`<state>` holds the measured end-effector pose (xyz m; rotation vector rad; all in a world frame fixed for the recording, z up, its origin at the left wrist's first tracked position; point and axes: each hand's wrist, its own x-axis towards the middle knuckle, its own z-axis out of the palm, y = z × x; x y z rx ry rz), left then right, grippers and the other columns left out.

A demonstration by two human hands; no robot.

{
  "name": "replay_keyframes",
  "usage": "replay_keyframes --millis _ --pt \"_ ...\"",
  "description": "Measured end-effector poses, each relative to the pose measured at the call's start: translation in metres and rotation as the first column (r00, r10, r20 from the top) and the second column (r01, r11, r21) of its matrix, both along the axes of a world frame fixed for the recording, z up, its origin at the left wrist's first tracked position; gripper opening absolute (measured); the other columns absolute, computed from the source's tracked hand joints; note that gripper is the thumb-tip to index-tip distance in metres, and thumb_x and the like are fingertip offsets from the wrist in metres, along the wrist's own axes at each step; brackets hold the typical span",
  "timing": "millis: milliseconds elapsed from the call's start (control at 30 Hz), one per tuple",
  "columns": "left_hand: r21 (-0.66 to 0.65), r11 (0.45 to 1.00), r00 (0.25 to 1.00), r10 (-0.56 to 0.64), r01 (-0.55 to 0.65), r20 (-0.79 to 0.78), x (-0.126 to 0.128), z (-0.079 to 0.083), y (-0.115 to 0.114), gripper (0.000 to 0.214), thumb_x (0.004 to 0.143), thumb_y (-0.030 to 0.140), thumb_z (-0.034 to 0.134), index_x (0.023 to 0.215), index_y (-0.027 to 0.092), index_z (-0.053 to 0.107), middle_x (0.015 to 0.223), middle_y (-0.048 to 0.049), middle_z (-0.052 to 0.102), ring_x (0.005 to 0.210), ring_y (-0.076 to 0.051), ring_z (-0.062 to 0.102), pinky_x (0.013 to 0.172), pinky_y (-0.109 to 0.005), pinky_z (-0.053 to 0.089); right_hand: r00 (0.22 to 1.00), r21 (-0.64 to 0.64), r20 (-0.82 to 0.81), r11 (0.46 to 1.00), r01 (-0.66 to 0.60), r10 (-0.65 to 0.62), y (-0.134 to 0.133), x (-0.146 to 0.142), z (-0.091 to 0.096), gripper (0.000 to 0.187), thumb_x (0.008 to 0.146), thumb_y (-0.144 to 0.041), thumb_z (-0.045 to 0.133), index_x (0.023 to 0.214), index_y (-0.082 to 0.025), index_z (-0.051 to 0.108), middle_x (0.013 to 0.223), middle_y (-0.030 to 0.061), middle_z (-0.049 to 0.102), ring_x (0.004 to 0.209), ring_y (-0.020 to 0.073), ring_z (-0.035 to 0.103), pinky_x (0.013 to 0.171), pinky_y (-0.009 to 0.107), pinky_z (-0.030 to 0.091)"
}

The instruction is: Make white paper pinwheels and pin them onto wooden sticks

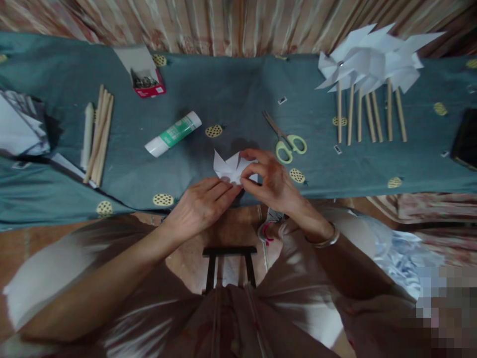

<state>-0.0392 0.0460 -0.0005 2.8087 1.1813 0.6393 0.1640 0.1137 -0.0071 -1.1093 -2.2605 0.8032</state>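
- No word or number can be read.
- Glue stick (pixel 173 134): pale lettering on its green label (pixel 177 131), too blurred to make out.
- Red cardboard box (pixel 150 91), beyond the glue stick and slightly left of it: small white print on its front, illegible.
- Black-and-white tags (pixel 282 100) on the tablecloth (pixel 238 89), several right of the glue stick, one far to its left: marks too tiny to decipher.
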Motion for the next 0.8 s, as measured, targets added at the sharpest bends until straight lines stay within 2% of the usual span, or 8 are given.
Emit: replay_keyframes --millis 267,500,800 --pt "-0.077 0.997 1.0 0.006 -0.005 0.009 0.0048 0.0032 0.0012 0.019 0.094 0.009 0.052 0.109 0.011 0.065 0.097 -0.0097 0.072 0.088 -0.019 0.066 0.076 -0.033 0.059 1.0 0.013 0.016 1.0 0.026 -0.026 -0.0001 -0.0035 -0.0013 0.013 0.081 -0.017 0.06 0.07 -0.022 0.064 0.124 0.0073 0.065 0.117 0.0259 0.058 0.103 0.048 0.047" --pt "-0.071 0.997 1.0 0.016 -0.015 0.01 0.0041 0.0019 0.0021 0.019 0.095 0.01 0.05 0.106 0.01 0.065 0.098 -0.011 0.071 0.089 -0.02 0.065 0.077 -0.033 0.059 0.998 0.052 0.044 0.998 0.04 -0.043 0.0 -0.0064 -0.0024 0.013 0.078 -0.015 0.062 0.068 -0.022 0.063 0.121 0.0079 0.066 0.114 0.0257 0.059 0.1 0.046 0.048" --pt "-0.069 0.997 0.999 0.023 -0.02 0.043 0.0051 -0.0004 0.0026 0.017 0.095 0.012 0.052 0.105 0.011 0.066 0.096 -0.01 0.071 0.088 -0.019 0.065 0.076 -0.032 0.059 0.999 0.022 0.032 0.999 0.039 -0.04 -0.0002 -0.007 -0.002 0.013 0.08 -0.015 0.06 0.07 -0.023 0.063 0.124 0.0062 0.065 0.116 0.0253 0.057 0.103 0.047 0.046"
